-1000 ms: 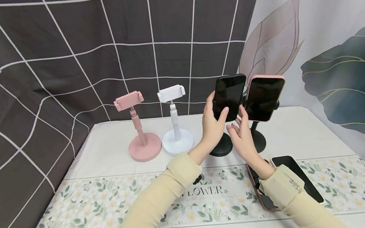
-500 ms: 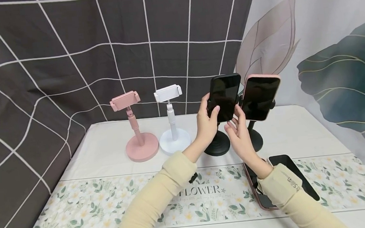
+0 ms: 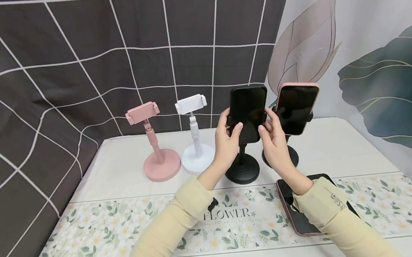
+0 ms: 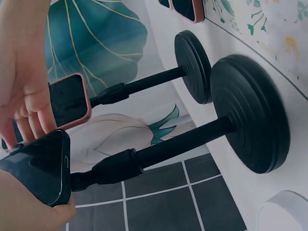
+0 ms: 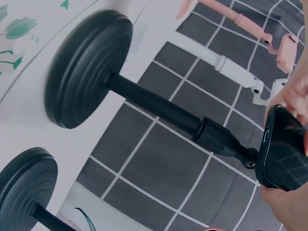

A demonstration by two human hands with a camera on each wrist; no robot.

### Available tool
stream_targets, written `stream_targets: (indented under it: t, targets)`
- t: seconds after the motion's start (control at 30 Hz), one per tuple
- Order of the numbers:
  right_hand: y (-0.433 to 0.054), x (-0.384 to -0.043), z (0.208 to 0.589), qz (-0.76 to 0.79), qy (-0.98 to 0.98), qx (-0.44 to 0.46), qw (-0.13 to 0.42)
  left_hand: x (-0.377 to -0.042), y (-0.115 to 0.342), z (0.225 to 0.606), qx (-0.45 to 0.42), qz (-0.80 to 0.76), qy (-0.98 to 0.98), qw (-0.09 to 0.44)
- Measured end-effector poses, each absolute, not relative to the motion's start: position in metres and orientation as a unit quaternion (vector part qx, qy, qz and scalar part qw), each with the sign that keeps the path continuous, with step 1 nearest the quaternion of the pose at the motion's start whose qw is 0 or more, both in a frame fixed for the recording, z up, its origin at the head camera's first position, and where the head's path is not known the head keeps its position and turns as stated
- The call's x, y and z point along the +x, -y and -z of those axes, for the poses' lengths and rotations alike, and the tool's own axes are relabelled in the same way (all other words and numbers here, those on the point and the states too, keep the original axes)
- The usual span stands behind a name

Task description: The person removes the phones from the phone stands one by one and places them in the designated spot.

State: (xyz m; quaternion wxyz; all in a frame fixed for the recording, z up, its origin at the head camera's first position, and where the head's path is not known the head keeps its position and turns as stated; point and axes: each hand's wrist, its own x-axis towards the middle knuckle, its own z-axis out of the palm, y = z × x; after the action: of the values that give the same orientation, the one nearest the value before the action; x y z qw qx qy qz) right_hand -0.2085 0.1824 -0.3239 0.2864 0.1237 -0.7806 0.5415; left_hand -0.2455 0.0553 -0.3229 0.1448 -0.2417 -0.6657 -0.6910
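Together, left hand (image 3: 227,143) and right hand (image 3: 275,142) clamp black phone (image 3: 249,109) by its edges, pink-edged phone (image 3: 297,108) close beside.

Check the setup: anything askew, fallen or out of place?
Nothing looks fallen. The pink-edged phone appears askew, slanting right beside the straighter black phone. A little black object, too small to identify, lies alone on the floral strip.
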Motion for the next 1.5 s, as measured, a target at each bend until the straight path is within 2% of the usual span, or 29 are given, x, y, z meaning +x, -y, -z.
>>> stream_targets:
  t: [0.3, 0.47, 0.77, 0.97, 1.27, 1.5]
  targets:
    - [-0.174, -0.199, 0.318, -0.591, 0.749, 0.122, 0.274, -0.234, -0.041, 0.314, -0.239, 0.711, 0.647, 0.138]
    - [-0.17, -0.191, 0.315, -0.604, 0.733, 0.123, 0.287, -0.222, -0.031, 0.311, -0.243, 0.704, 0.653, 0.138]
    - [-0.165, -0.178, 0.309, -0.677, 0.662, 0.217, 0.235, -0.19, -0.007, 0.307, -0.242, 0.714, 0.645, 0.128]
    - [-0.161, -0.164, 0.308, -0.683, 0.644, 0.262, 0.223, -0.169, 0.003, 0.308, -0.244, 0.724, 0.632, 0.128]
    - [-0.16, -0.155, 0.31, -0.664, 0.65, 0.292, 0.23, -0.157, 0.008, 0.313, -0.236, 0.73, 0.632, 0.111]
    - [-0.163, -0.157, 0.32, -0.664, 0.643, 0.318, 0.212, -0.157, 0.01, 0.323, -0.237, 0.729, 0.633, 0.104]
